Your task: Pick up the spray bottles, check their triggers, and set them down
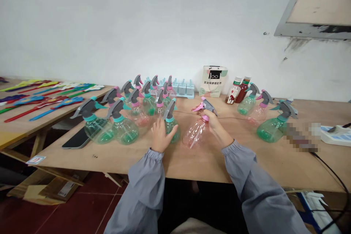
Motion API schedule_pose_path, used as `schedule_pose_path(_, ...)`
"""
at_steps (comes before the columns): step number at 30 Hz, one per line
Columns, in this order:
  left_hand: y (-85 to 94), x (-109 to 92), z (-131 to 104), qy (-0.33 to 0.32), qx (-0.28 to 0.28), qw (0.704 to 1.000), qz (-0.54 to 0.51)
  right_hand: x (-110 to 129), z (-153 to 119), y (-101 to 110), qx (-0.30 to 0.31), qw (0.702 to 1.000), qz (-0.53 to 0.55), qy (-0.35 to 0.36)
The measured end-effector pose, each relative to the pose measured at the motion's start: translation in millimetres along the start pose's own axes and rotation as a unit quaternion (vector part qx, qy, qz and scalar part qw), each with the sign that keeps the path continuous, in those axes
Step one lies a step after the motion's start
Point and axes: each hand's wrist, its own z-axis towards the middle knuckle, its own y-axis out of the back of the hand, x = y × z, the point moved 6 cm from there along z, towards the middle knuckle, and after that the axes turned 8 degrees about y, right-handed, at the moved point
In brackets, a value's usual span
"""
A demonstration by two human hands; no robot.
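Note:
My right hand (213,120) is wrapped round the neck of a clear pink spray bottle (194,133) with a grey and pink trigger head. This bottle is slightly tilted, its base at or just above the table. My left hand (161,136) has its fingers spread and its thumb stretched out in front of a green spray bottle (171,126); whether it touches it I cannot tell. More green and pink bottles stand in a group to the left, among them a green spray bottle (125,131). At the right are several others, including a large green spray bottle (270,130).
A dark phone (76,139) lies at the left. Along the wall stand light-blue moulds (186,89), a printed paper bag (213,82) and two sauce bottles (234,90). A black cable (330,168) hangs over the right edge. Colourful hand-shaped sticks (41,109) lie on the left table.

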Motion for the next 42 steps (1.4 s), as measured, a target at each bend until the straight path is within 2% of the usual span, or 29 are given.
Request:
schedule_pose_path(4,0.4,1,0,-0.001,0.001,1.0,-0.005,4,-2,2,-0.041,0.997,0.039,0.043)
schedule_pose_path(10,-0.1,2,0,-0.001,0.005,1.0,-0.015,4,1,2,-0.016,0.999,-0.007,0.035)
schedule_pose_path(14,0.1,3,1,0.002,0.002,1.0,-0.023,4,1,10,-0.04,0.997,-0.001,0.063)
schedule_pose_path(16,-0.2,4,1,0.007,0.007,1.0,-0.025,1,1,11,-0.047,0.997,0.011,0.051)
schedule_pose_path(19,-1.2,4,2,0.012,0.019,1.0,-0.018,-1,1,9,-0.026,0.999,-0.006,0.034)
schedule_pose_path(25,-0.6,5,1,0.004,0.007,1.0,-0.024,10,2,11,-0.019,0.99,-0.06,0.123)
schedule_pose_path(28,0.0,4,1,-0.001,0.006,1.0,-0.019,11,2,15,-0.006,0.988,-0.08,0.132)
schedule_pose_path(33,0.7,1,1,0.008,0.024,1.0,0.017,15,13,45,-0.042,0.966,-0.213,0.142)
schedule_pose_path(37,1.3,-1,1,0.001,0.024,0.999,0.023,26,28,89,-0.149,0.92,-0.286,0.222)
schedule_pose_path(39,1.2,0,1,-0.005,0.018,1.0,0.019,26,35,109,-0.199,0.905,-0.3,0.225)
schedule_pose_path(42,0.6,2,0,-0.01,0.009,1.0,0.012,23,41,128,-0.234,0.887,-0.333,0.218)
